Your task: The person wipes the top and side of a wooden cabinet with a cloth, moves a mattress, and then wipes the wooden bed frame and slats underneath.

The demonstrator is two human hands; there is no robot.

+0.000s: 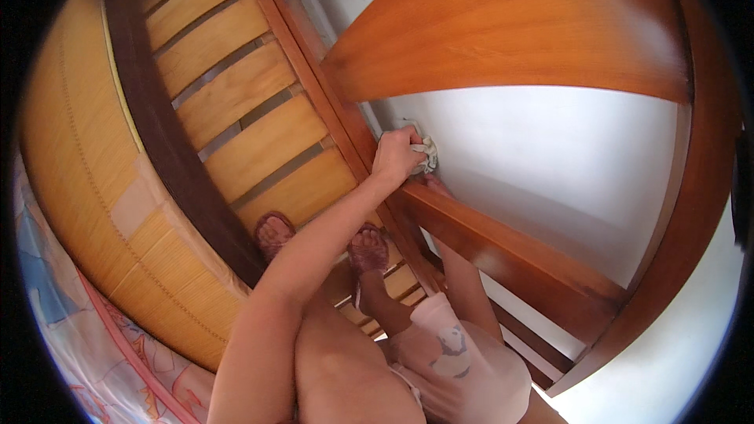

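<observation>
My left hand [397, 153] reaches to the slatted wooden back panel of a bed and grips a crumpled pale cloth [430, 154]. The cloth is bunched at the fingers, above a lower wooden rail [506, 247] of the panel. My right arm passes behind that rail. Only a small part of my right hand [437, 184] shows above it, just below the cloth. The rest is hidden, so what it holds cannot be told. A broad curved wooden board [518, 29] spans the panel above both hands.
My sandalled feet [369, 247] stand on the bed's wooden slats [253, 112], which have gaps between them. A tan mattress [88, 147] with a dark edge leans at the left, with patterned fabric [65, 330] beyond it. A white wall [559, 141] lies behind the panel.
</observation>
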